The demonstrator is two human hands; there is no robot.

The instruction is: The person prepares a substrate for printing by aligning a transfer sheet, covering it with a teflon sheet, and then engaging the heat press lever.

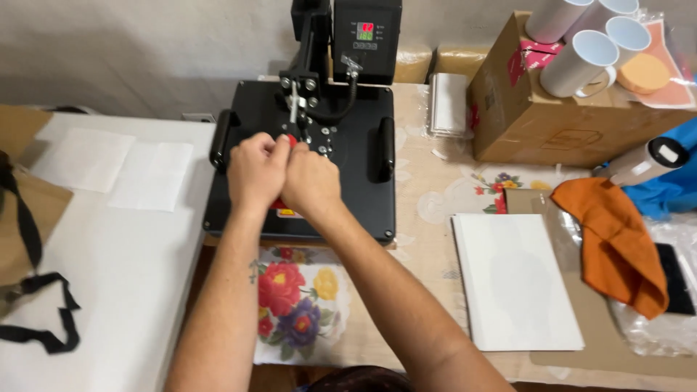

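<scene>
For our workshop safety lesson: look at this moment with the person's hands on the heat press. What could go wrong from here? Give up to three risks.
1. Both the left hand and right hand grip the red handle right above the black top plate; with the controller display lit, the press may be hot, so a slip might burn skin.
2. The white mugs lie loose on the cardboard box and might roll off if the table is jolted.

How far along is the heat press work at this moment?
Done: the heat press is closed and its display is lit. In hand: the left hand and right hand both grip its red-tipped handle. Left: white sheets and white mugs lie untouched.
</scene>
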